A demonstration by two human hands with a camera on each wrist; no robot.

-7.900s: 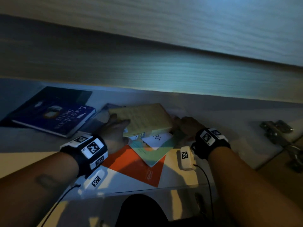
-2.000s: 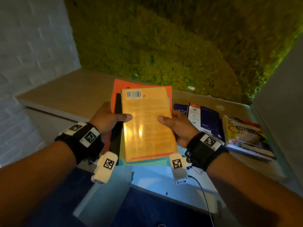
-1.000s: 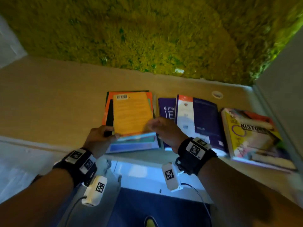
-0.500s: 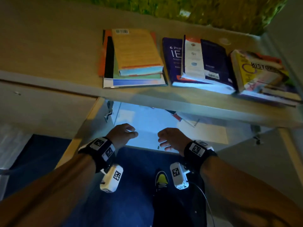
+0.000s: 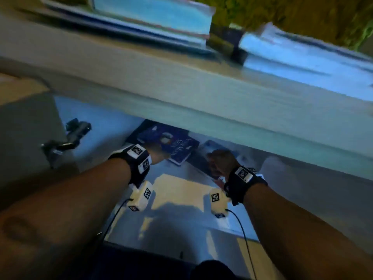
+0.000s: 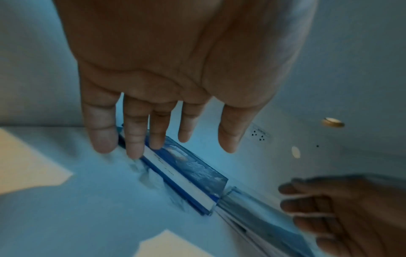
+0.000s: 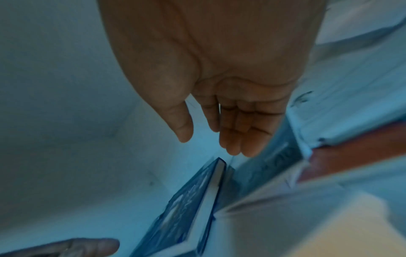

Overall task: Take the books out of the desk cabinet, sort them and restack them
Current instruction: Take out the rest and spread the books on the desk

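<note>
Two books are lying flat on the cabinet floor at the centre of the head view: a dark blue book and, just beside it to the right, a greyer book; a pale sheet is lying nearer the opening; the left hand is reaching over the blue book's edge, its grip wide and holding nothing; the right hand is hovering above the greyer book, fingers straight, grip also empty; several stacked books are already sitting on the surface at the top of the frame, so the emptying seems partly done, with sorting and restacking likely still ahead.
</note>
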